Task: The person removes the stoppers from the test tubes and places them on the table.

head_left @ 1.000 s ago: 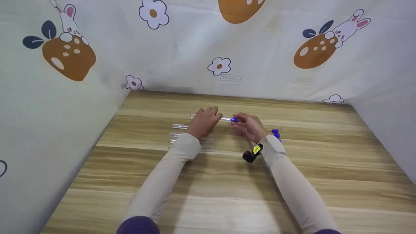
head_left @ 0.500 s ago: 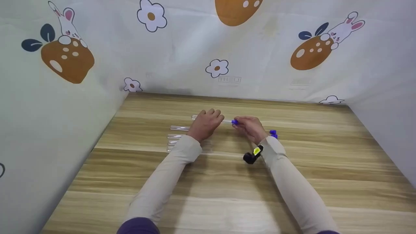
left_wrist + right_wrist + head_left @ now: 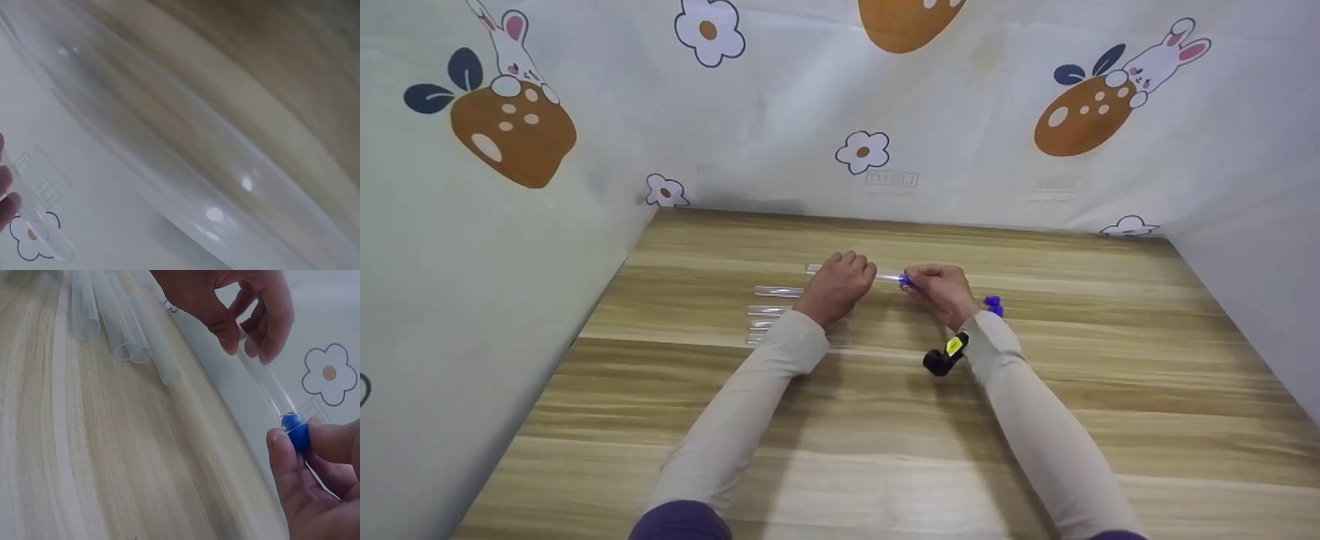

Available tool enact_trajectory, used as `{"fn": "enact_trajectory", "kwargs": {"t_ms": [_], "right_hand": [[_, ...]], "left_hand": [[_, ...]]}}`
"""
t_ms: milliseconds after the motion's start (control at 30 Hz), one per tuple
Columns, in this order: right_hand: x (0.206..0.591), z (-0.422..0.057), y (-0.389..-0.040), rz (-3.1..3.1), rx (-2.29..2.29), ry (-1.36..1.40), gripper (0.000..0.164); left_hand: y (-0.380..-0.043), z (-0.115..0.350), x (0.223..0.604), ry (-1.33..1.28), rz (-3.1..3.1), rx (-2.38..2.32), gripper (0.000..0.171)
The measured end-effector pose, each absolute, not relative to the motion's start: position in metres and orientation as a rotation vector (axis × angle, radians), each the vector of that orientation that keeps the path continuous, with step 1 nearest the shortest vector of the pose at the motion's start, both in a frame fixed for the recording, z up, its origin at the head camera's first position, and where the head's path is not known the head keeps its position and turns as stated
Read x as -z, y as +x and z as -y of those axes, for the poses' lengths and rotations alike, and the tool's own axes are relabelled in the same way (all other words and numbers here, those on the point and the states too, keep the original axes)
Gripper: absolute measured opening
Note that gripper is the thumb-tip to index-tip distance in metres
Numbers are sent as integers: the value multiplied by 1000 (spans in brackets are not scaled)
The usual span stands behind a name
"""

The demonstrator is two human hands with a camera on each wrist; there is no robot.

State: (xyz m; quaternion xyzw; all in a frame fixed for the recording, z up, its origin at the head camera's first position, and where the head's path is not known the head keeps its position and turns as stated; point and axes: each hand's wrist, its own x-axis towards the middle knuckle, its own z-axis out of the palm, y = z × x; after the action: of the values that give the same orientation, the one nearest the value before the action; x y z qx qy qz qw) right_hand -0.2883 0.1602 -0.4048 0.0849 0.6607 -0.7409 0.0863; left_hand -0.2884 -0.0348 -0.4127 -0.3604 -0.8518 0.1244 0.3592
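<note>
A clear test tube (image 3: 264,379) is held between both hands, its open end toward the right. My left hand (image 3: 838,289) grips the tube's body, thumb on one side and fingers on the other. With thumb and fingertips, my right hand (image 3: 941,292) pinches a blue cap (image 3: 296,432) at the tube's mouth; part of the cap sits inside the glass. In the left wrist view, the tube's rounded end (image 3: 59,247) sticks out past the left fingers. Several more clear test tubes (image 3: 769,310) lie side by side on the table, partly hidden by the left arm.
Several blue caps (image 3: 994,306) lie to the right of the right wrist. A wooden table (image 3: 885,450) spreads underneath, bounded by patterned cloth walls (image 3: 780,112). A black wrist camera (image 3: 941,361) juts inward from the right sleeve.
The right fingers have closed around the blue cap and now cover more of it at the tube's mouth. Both hands stay in nearly the same place.
</note>
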Motion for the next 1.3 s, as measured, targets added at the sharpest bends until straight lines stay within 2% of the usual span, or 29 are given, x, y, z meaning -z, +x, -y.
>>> {"fn": "enact_trajectory", "kwargs": {"t_ms": [233, 600, 1300], "right_hand": [[406, -159, -290, -2065, 2201, 304, 32], [412, -161, -290, -2237, 2089, 208, 29], [413, -162, -290, -2142, 2087, 199, 23]], "left_hand": [[-285, 32, 410, -945, 2311, -297, 8], [-284, 36, 404, -987, 2436, -213, 10], [-285, 34, 414, -907, 2216, -252, 9]]}}
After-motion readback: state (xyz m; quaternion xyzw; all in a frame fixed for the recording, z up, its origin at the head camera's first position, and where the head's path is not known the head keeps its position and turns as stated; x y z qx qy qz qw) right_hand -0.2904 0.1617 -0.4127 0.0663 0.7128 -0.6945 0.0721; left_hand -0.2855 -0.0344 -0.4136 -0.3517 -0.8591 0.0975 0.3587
